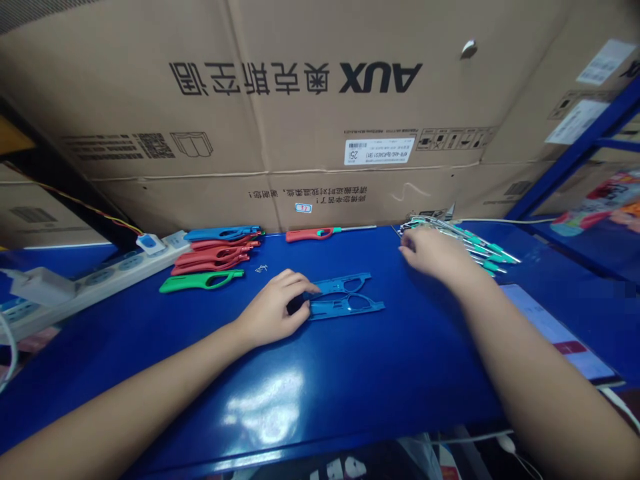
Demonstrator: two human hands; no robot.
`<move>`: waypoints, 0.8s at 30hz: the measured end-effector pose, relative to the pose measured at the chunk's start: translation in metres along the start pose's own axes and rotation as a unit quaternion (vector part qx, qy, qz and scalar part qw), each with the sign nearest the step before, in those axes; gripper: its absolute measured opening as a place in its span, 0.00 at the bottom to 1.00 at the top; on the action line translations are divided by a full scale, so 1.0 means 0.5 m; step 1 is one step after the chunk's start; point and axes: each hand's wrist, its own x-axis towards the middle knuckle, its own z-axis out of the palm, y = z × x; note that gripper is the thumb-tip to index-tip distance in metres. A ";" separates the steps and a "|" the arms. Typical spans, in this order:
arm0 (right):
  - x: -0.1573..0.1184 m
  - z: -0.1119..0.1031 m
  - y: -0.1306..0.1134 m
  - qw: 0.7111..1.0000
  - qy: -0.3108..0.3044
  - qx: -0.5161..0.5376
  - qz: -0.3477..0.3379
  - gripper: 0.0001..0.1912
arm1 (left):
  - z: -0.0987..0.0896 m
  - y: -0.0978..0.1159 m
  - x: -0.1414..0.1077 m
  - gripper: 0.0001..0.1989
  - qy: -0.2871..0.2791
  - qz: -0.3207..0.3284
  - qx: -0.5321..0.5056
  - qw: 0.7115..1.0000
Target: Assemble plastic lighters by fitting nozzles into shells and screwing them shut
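Note:
My left hand (280, 308) is curled over the left ends of two blue lighter handle halves (347, 305), which lie side by side on the table, hollow sides up. Its thumb and fingertips grip those ends. At the back right, my right hand (430, 252) reaches into a pile of lighter metal rods with green parts (487, 250). Its fingers are bent, and the back of the hand hides what is between them. A red lighter with a metal rod (313, 234) lies against the cardboard at the back.
Blue handles (220, 233), red handles (210, 258) and a green handle (200, 281) lie at the left, beside a white power strip (110, 277). Tiny metal pieces (261, 269) lie near them. Cardboard (300, 147) walls the back. A lit tablet-like screen (560, 330) lies at the right.

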 end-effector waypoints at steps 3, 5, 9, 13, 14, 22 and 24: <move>0.036 0.007 0.058 0.994 -0.023 -0.020 0.103 0.14 | 0.001 -0.001 0.000 0.13 0.009 0.003 0.001 1.000; 0.053 0.016 0.089 0.988 -0.042 -0.025 0.143 0.18 | 0.002 -0.002 0.000 0.13 0.016 0.006 0.001 1.000; 0.070 0.031 0.119 0.981 -0.073 -0.024 0.177 0.16 | 0.001 -0.001 0.001 0.11 0.014 0.009 -0.003 1.000; 0.076 0.036 0.124 0.980 -0.072 -0.016 0.185 0.18 | -0.004 0.006 -0.002 0.13 -0.015 0.030 0.016 0.999; 0.078 0.038 0.125 0.980 -0.072 -0.013 0.183 0.18 | -0.005 0.007 -0.003 0.14 -0.023 0.039 0.023 0.999; 0.088 0.055 0.137 0.984 -0.078 0.002 0.162 0.12 | -0.007 0.011 -0.002 0.14 -0.050 0.047 0.053 0.996; 0.089 0.056 0.141 0.985 -0.080 0.006 0.152 0.13 | -0.008 0.010 -0.002 0.13 -0.054 0.040 0.060 0.996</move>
